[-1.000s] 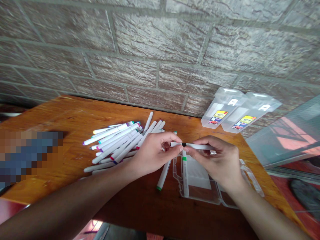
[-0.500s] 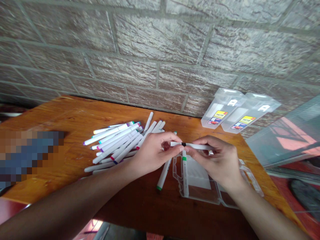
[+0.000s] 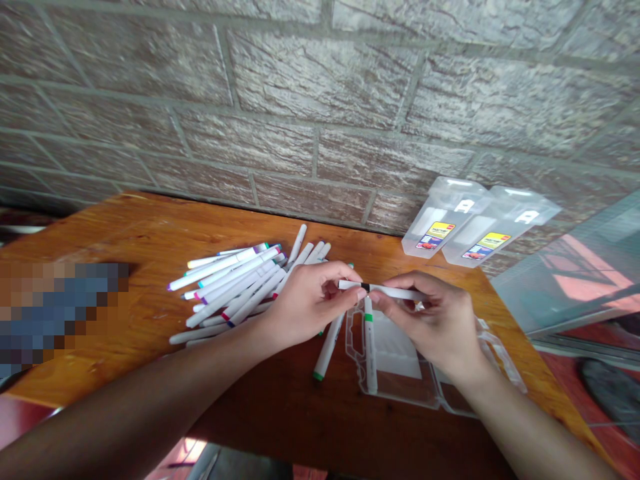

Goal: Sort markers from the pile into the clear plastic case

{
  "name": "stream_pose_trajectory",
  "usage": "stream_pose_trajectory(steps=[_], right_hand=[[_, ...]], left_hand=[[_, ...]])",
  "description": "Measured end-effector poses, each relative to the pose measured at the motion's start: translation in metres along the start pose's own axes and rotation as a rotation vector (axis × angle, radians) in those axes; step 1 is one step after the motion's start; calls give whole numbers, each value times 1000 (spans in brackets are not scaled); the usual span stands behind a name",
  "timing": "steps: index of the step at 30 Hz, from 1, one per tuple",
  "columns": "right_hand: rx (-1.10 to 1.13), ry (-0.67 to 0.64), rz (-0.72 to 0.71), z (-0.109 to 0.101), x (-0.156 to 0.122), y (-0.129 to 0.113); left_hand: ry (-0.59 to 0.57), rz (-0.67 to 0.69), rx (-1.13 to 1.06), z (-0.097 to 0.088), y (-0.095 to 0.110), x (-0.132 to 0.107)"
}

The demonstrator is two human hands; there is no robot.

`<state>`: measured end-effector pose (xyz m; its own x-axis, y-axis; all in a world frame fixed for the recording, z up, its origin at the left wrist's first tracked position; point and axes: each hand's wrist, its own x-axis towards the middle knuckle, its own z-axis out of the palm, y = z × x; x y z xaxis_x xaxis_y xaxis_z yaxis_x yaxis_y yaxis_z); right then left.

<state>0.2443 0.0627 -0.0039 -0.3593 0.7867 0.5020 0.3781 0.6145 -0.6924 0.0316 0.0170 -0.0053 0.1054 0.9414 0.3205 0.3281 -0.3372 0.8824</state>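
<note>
Both hands hold one white marker with a black band (image 3: 395,292), level above an open clear plastic case (image 3: 410,398). My left hand (image 3: 313,297) pinches its left end between thumb and fingers. My right hand (image 3: 440,317) is closed around the longer right part. Inside the case lies a marker with a green band (image 3: 371,353), its top end partly behind my fingers. Just left of the case rests a green-tipped marker (image 3: 327,353) on the table. A pile of white markers (image 3: 240,287) with tips of various colours spreads left of my left hand, partly hidden by it.
Two clear plastic cases (image 3: 427,230) with yellow labels stand upright at the table's back right, against the stone-block wall (image 3: 320,87). The wooden table (image 3: 125,240) ends at the right beside a glass panel (image 3: 565,287). A pixelated patch covers the left side.
The hands and the marker between them have barely moved, shifting very slightly to the left. The pile and the cases stay as they were.
</note>
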Motion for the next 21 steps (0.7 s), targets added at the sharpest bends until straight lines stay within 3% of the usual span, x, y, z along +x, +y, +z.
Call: stream_pose_trajectory(steps=[10, 21], right_hand=[[32, -20, 53, -1, 1, -2], [181, 8, 115, -1, 6, -3]], left_hand=[[33, -5, -43, -1, -4, 3], [13, -102, -260, -3, -4, 4]])
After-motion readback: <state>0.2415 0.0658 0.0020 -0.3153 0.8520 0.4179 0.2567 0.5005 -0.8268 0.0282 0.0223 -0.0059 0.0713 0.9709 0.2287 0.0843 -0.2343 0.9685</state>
